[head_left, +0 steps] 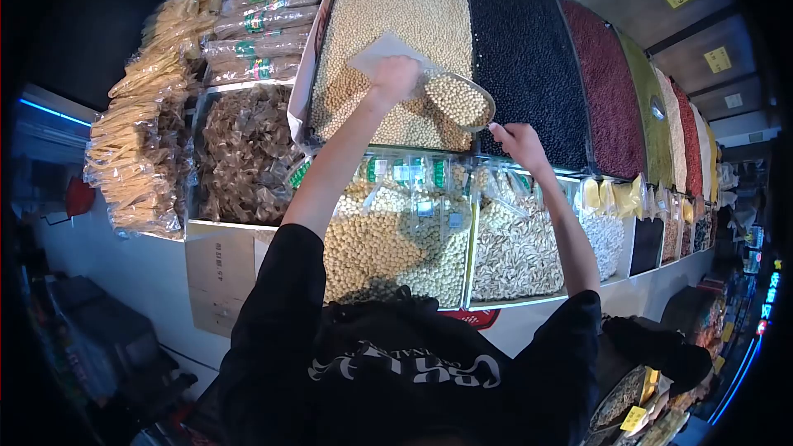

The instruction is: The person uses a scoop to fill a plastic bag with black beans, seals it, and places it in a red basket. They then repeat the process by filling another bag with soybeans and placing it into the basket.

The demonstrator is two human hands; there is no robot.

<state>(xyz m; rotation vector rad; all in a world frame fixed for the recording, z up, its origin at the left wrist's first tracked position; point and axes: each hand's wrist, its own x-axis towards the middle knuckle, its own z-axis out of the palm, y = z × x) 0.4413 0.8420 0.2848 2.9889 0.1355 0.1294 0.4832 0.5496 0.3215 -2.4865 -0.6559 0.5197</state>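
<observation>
A metal scoop (486, 120) heaped with pale soybeans (457, 100) hangs over the front of the soybean bin (405, 0). Its handle is in my right hand (522, 145), whose fingers are closed round it above the front edge of the black beans. My left hand (396, 78) is closed on a translucent plastic bag (376, 51), which spreads out flat to the upper left of the fist. The scoop's open end comes right up beside my left fist. Both forearms reach forward over the lower row of bins.
Black beans (524, 49) and dark red beans (601, 74) fill bins to the right. At left are bagged yellow sticks (144, 128), wrapped bundles (268, 21) and dark dried pieces (248, 149). Nearer me lie bins of round pale pieces (372, 239) and sliced pieces (516, 252).
</observation>
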